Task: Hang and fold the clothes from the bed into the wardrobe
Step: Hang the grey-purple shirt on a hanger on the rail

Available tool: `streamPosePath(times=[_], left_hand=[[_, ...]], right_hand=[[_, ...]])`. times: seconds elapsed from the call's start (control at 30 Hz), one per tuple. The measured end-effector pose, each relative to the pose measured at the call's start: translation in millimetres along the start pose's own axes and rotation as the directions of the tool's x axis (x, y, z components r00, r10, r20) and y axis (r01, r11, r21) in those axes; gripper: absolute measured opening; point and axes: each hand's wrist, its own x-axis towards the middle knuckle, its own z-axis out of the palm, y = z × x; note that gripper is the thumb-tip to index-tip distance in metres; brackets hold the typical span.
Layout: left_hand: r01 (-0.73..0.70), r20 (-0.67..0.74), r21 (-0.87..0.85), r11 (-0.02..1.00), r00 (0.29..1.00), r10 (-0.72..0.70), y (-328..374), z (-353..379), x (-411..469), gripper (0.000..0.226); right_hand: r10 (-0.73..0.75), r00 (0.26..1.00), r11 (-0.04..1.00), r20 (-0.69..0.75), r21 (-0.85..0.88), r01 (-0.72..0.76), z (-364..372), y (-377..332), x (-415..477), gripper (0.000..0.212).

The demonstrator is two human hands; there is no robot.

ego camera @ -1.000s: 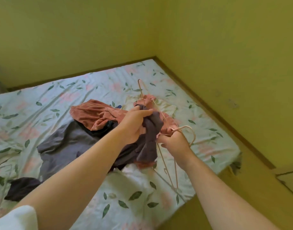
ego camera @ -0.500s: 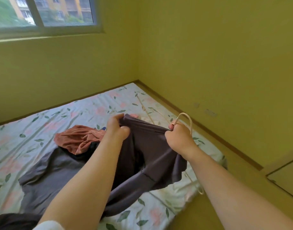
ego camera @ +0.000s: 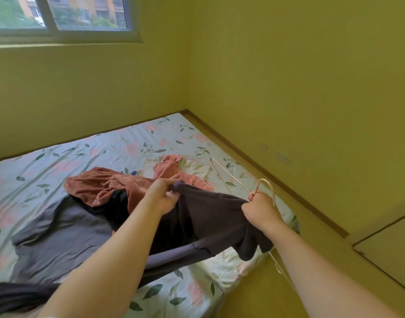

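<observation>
Head view, bed corner. The left hand (ego camera: 165,198) pinches one end of the dark purple garment (ego camera: 210,216). The right hand (ego camera: 260,208) is clenched round the other end and round a pale hanger (ego camera: 267,184), whose hook curves above the knuckles. The soft, limp cloth sags between the hands over the floral bed (ego camera: 128,145) and hides most of the hanger.

From the left hand:
- Crumpled rust garment (ego camera: 100,187) at 10 o'clock.
- Smooth grey garment (ego camera: 66,237) at 8.
- Pink garment (ego camera: 171,168) at 12.
- Thin pale rod (ego camera: 222,173) at 1.

Window (ego camera: 59,17) at 11, wall sockets (ego camera: 281,157) at 2.
</observation>
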Motion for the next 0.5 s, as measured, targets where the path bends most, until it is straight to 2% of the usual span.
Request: streamPosePath(times=[0.07, 0.2, 0.33, 0.37, 0.4, 0.5], left_hand=[[-0.024, 0.063, 0.048, 0.999, 0.998, 0.020, -6, 5, -9, 0.039], [-0.028, 0.243, 0.278, 0.960, 0.969, -0.042, -9, 8, -33, 0.057], [-0.106, 0.373, 0.600, 0.793, 0.914, -0.161, -8, 7, -61, 0.065], [-0.129, 0.393, 0.635, 0.762, 0.903, -0.175, -6, 6, -65, 0.065], [-0.149, 0.406, 0.655, 0.741, 0.896, -0.179, -2, 5, -70, 0.065], [-0.219, 0.371, 0.707, 0.672, 0.924, -0.090, 12, -2, -76, 0.056]], right_hand=[[0.003, 0.998, 0.999, 0.057, -0.034, -0.001, 2, 1, -4, 0.040], [-0.005, 0.976, 0.999, 0.217, 0.037, -0.003, 19, -7, -12, 0.075], [-0.155, 0.950, 0.972, 0.270, 0.214, 0.098, 42, -30, -20, 0.114], [-0.208, 0.943, 0.959, 0.260, 0.246, 0.143, 51, -34, -18, 0.113], [-0.249, 0.937, 0.949, 0.246, 0.257, 0.184, 61, -36, -13, 0.103], [-0.317, 0.932, 0.928, 0.179, 0.261, 0.265, 76, -50, -14, 0.049]])
